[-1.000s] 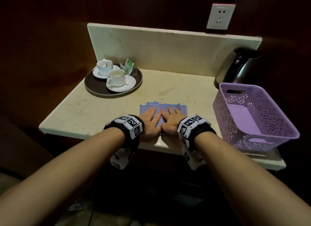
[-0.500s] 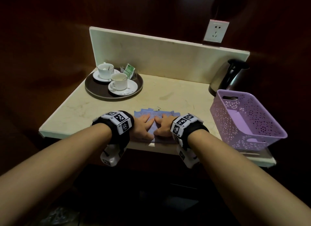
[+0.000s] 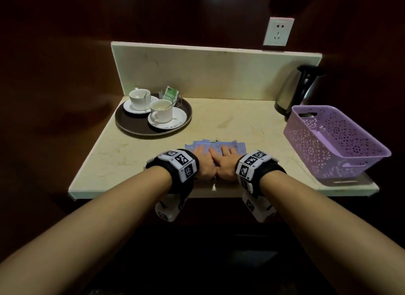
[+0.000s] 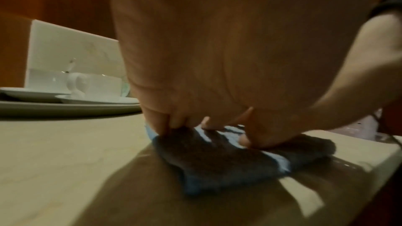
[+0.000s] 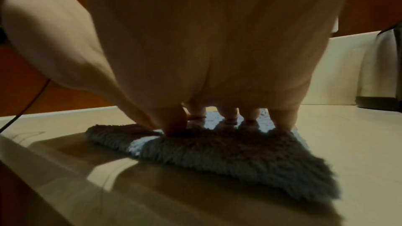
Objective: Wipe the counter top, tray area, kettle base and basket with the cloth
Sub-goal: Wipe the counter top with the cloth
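Note:
A blue fluffy cloth (image 3: 237, 147) (image 4: 208, 159) (image 5: 228, 150) lies flat on the cream counter top (image 3: 131, 161) near its front edge. My left hand (image 3: 202, 159) (image 4: 195, 123) and right hand (image 3: 225, 161) (image 5: 219, 116) lie side by side on it, fingers straight, pressing it down. A dark round tray (image 3: 127, 124) sits at the back left. The steel kettle (image 3: 293, 90) (image 5: 378, 75) stands at the back right. A purple perforated basket (image 3: 359, 165) stands at the right front.
Two white cups on saucers (image 3: 161, 114) with spoons and a clear holder of green sachets (image 3: 171, 95) stand on the tray. A cream backsplash (image 3: 208, 73) runs behind, with a wall socket (image 3: 278, 31) above it. Dark wood panels close both sides.
Both hands with the cloth have stayed pressed near the front edge; the head view has pulled back and tilted, so the counter appears smaller and farther.

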Action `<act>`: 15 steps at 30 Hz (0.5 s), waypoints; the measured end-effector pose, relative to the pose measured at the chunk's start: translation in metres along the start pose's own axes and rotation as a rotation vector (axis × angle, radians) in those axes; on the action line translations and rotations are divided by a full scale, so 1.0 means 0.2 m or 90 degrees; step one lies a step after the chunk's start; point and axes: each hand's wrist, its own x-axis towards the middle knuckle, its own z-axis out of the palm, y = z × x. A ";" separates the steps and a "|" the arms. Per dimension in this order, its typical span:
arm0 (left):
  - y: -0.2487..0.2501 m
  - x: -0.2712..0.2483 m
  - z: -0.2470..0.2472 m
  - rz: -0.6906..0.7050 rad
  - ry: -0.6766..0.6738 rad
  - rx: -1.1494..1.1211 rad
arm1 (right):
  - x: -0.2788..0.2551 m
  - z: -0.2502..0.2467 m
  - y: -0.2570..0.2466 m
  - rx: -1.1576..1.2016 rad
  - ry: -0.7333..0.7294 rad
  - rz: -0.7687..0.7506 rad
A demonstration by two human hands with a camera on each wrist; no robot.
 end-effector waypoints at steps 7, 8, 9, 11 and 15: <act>-0.14 0.15 0.03 0.022 0.007 -0.066 | 0.16 0.01 -0.02 0.039 -0.022 0.028; -0.16 0.18 0.03 0.024 0.010 -0.072 | 0.19 0.01 -0.02 0.038 -0.021 0.033; -0.17 0.21 0.03 0.026 0.014 -0.071 | 0.21 0.00 -0.03 0.038 -0.021 0.039; -0.20 0.27 0.03 0.032 0.013 -0.064 | 0.24 -0.02 -0.04 0.040 -0.030 0.051; -0.25 0.39 -0.02 0.035 0.003 -0.077 | 0.30 -0.09 -0.03 0.045 -0.042 0.053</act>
